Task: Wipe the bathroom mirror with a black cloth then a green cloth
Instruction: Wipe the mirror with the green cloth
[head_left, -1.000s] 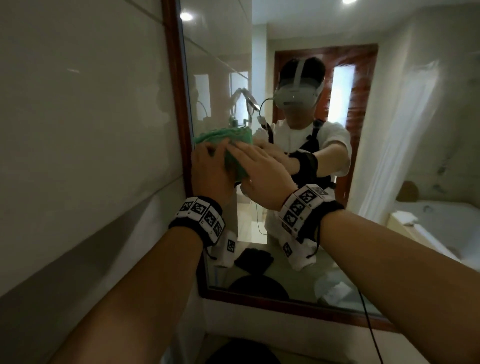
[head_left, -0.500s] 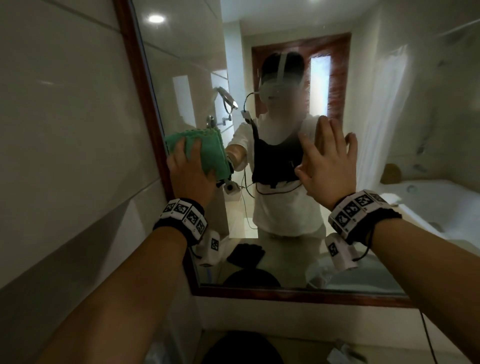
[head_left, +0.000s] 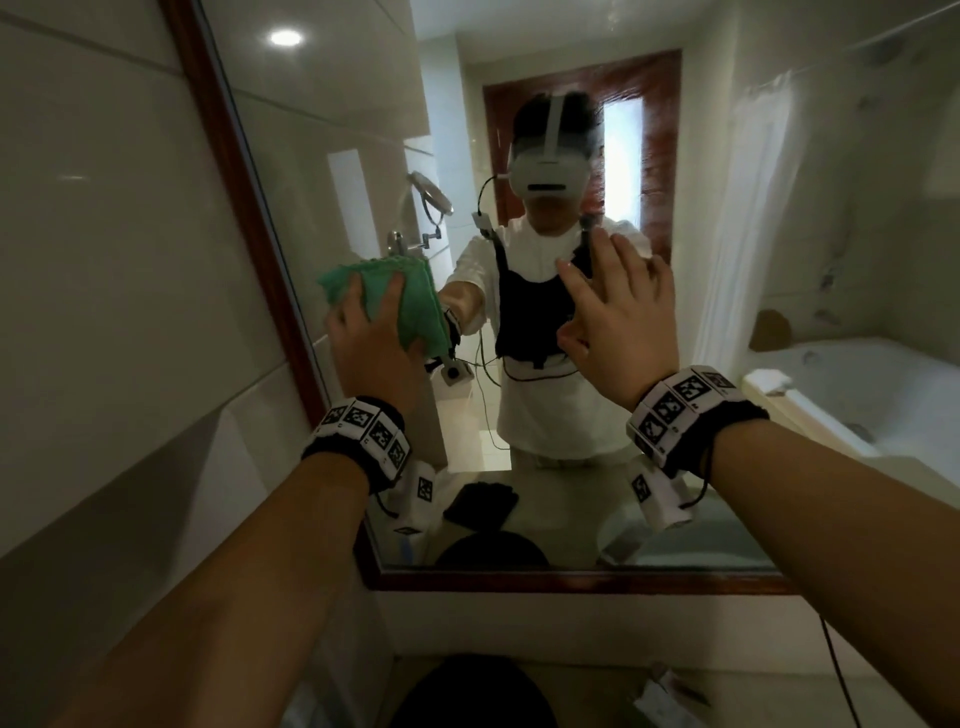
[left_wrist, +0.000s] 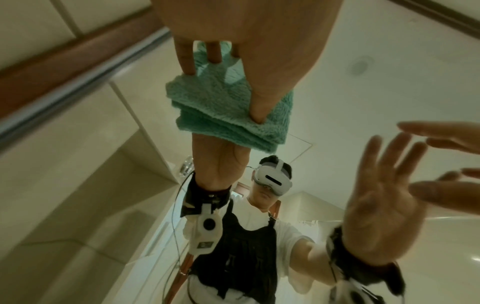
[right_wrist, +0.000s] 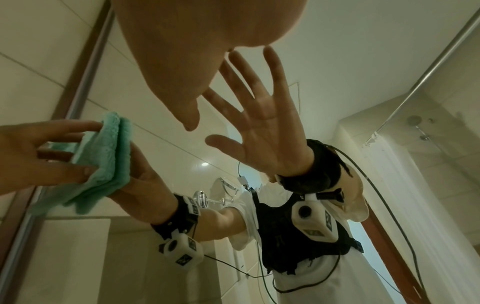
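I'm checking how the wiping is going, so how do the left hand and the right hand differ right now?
The left hand presses the folded green cloth against the mirror near its left frame; the right hand holds nothing, fingers spread. Left sits lower and farther left. Both are raised at the glass and wear marker wristbands.

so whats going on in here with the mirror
A person is wiping the bathroom mirror. Their left hand presses a folded green cloth flat against the glass near the left wooden frame. The right hand is open with fingers spread, close to the glass and holding nothing. A black cloth shows reflected low down.
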